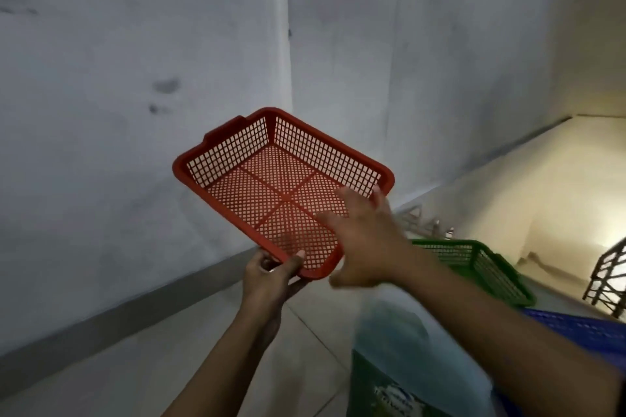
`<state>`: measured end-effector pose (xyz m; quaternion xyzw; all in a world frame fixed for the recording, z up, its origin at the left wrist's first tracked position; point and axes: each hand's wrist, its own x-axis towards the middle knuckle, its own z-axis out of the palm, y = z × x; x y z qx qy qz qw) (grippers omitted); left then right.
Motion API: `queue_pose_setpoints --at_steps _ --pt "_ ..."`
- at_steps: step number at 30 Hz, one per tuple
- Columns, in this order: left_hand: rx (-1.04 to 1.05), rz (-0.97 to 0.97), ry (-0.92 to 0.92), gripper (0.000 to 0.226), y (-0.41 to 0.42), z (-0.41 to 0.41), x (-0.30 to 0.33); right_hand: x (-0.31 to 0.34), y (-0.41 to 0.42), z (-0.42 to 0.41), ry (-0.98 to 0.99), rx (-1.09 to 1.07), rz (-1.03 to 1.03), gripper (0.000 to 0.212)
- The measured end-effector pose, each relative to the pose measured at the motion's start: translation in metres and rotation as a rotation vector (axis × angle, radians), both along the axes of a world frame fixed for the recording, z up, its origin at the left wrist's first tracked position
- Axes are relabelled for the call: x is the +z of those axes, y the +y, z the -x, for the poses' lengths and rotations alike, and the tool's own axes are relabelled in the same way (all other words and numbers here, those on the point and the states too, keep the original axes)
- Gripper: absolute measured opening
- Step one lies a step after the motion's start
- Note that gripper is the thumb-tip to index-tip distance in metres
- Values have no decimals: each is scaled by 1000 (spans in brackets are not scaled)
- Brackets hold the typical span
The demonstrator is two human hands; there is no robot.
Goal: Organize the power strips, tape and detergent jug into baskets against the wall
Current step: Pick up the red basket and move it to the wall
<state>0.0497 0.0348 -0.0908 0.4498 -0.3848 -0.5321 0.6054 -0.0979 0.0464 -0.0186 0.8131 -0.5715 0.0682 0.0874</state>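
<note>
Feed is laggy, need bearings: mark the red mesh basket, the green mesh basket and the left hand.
red plastic mesh basket [271, 179], head view, on its floor.
green plastic mesh basket [487, 264], head view, on its side wall.
left hand [271, 276], head view, on its back.

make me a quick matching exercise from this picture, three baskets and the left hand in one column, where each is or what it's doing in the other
Column 1:
1. red basket
2. green basket
3. blue basket
4. left hand

Column 2:
A. at the right edge, nearest the camera, partly hidden by the right forearm
B. gripping a basket's near rim
C. held up in the air, tilted, empty
D. down low, beyond the right hand

Pairs: 1-C, 2-D, 3-A, 4-B
</note>
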Motion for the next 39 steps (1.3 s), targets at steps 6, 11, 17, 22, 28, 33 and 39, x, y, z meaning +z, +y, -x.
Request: queue_pose_setpoints --at_steps 6,11,17,22,28,33,39 --pt "-37 -5 -72 20 44 -44 1 -50 19 -79 -81 136 249 38" --pt "159 74 -597 28 77 -125 -15 -75 25 -107 -179 249 268 46" --pt "222 -18 -1642 93 121 -236 -56 -101 30 -130 -59 580 213 38" --pt "24 -245 -1735 52 168 -290 -116 -128 35 -185 -1 770 100 36" --pt "62 -287 -1539 22 216 -340 -152 -168 46 -251 -77 743 -63 28" --pt "-9 -491 -1608 25 252 -382 -186 -205 57 -287 -4 650 -223 51" --pt "52 -491 -1622 32 271 -416 -212 -251 66 -299 201 663 -499 73"
